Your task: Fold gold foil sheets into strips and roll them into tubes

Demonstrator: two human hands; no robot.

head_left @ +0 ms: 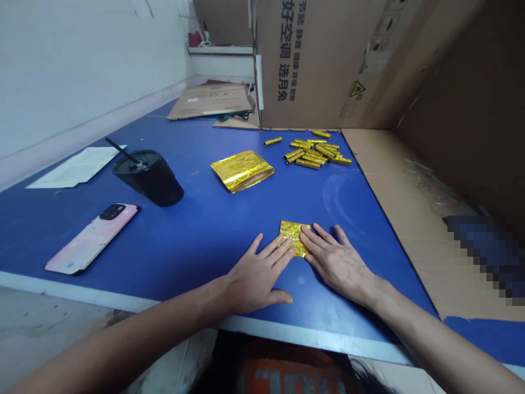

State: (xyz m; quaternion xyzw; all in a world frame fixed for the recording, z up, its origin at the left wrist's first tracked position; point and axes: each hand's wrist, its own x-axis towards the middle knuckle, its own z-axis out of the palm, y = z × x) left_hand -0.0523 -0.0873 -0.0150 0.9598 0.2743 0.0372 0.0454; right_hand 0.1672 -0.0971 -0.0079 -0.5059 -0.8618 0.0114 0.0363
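Note:
A small sheet of shiny gold foil paper (290, 228) lies flat on the blue table near its front edge. My left hand (261, 271) rests on the sheet's left part with fingers stretched out and thumb apart. From the right, my right hand (334, 262) lays its spread fingers on the sheet's right side. The fingertips cover part of the foil. Farther back is a stack of gold foil sheets (241, 171). Behind it to the right, several rolled gold foil tubes (314, 153) lie in a loose pile, with a single foil tube (273, 141) a little apart.
On the left stand a black cup with a straw (150, 178), a pink and white phone (93, 238) and a pale paper sheet (76, 168). Flattened cardboard (211, 101) lies at the back. A large cardboard box (320, 65) walls off the back right; a cardboard strip (394, 208) borders the table's right side.

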